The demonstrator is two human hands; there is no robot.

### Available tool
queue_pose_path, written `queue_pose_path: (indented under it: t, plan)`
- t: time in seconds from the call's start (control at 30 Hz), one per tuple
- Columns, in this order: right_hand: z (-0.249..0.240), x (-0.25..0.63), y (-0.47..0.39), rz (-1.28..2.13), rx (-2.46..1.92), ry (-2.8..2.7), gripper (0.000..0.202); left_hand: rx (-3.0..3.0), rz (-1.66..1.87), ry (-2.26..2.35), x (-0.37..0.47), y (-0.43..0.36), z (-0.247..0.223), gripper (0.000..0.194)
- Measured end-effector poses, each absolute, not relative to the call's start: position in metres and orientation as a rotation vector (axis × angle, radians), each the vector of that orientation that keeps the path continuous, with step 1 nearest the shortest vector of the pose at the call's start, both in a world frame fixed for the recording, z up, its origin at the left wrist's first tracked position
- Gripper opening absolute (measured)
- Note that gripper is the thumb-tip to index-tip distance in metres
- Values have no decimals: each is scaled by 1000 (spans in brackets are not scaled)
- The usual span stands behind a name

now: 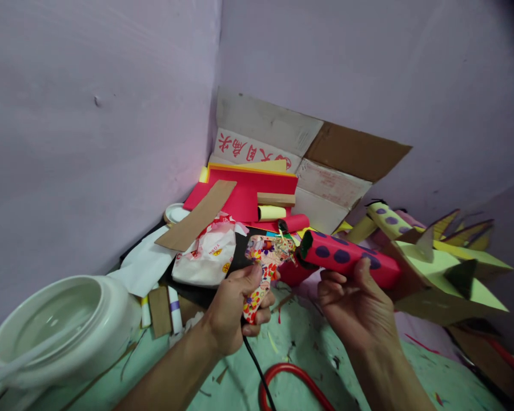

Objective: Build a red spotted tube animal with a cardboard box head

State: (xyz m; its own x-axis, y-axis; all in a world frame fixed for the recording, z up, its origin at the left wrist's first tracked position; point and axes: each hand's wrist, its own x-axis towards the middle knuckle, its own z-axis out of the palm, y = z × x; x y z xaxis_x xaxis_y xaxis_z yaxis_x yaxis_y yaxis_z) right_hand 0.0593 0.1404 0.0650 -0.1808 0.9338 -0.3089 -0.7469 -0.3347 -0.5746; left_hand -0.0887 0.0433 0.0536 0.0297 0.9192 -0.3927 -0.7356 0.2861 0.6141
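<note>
My left hand [235,308] is wrapped round the handle of a flower-patterned glue gun [259,285] with a black cord at its base. The gun's tip is close to the open, dark end of a red paper tube [338,254] with purple spots; whether they touch, I cannot tell. My right hand [355,302] holds that tube from below, thumb on its near side. Right of the tube stands a pale yellow paper shape [449,274] with pointed pieces, and behind it lies a yellow tube with purple spots [388,220].
A white pot [68,325] stands at the lower left. Red paper sheets [244,197], a cardboard strip [199,214] and a white bag [208,257] lie in the middle. Flattened cardboard [355,151] leans on the wall. A red hoop [289,370] lies at the front.
</note>
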Motion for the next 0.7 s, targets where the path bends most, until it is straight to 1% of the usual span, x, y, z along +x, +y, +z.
queue_pose_path:
  t: [0.23,0.4,0.7]
  plan:
    - [67,58,139,1768,-773,-317,46,290,1288,871,-87,43,56,26]
    - [68,56,139,1760,-793,-282,51,291,1286,903,-86,43,58,26]
    - [69,56,139,1752,-788,-289,50,331,1298,951,-84,44,57,26]
